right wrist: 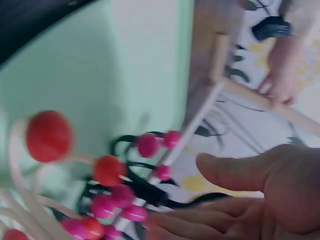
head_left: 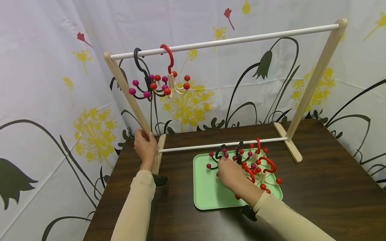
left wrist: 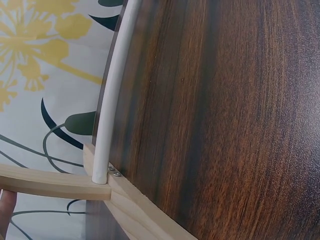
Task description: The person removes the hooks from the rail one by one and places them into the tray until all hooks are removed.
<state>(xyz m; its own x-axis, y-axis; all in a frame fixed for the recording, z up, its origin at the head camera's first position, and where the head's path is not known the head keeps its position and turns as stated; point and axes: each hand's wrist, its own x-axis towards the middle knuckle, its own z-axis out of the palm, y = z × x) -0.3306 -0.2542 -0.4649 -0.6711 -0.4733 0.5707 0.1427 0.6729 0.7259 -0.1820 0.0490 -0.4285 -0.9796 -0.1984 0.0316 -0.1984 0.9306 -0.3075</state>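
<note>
Wooden rack (head_left: 313, 80) on a dark table (head_left: 331, 190), steadied at its left post while hangers are picked from a tray.

At frame left, the left hand (head_left: 145, 145) grips the rack's slanted post near its foot. Upper left, a black hanger (head_left: 141, 72) and a red hanger (head_left: 172, 72) hang from the top rail. At centre, the right hand (head_left: 230, 172), fingers loosely extended, reaches into the pile of beaded hangers (head_left: 259, 167) on the green tray (head_left: 208, 190); whether it grips one cannot be told.

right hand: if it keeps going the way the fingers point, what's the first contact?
Probably the black hanger with magenta balls in the pile on the green tray. The right hand reaches over the tray toward it; contact already is possible, since depth is unclear.
</note>
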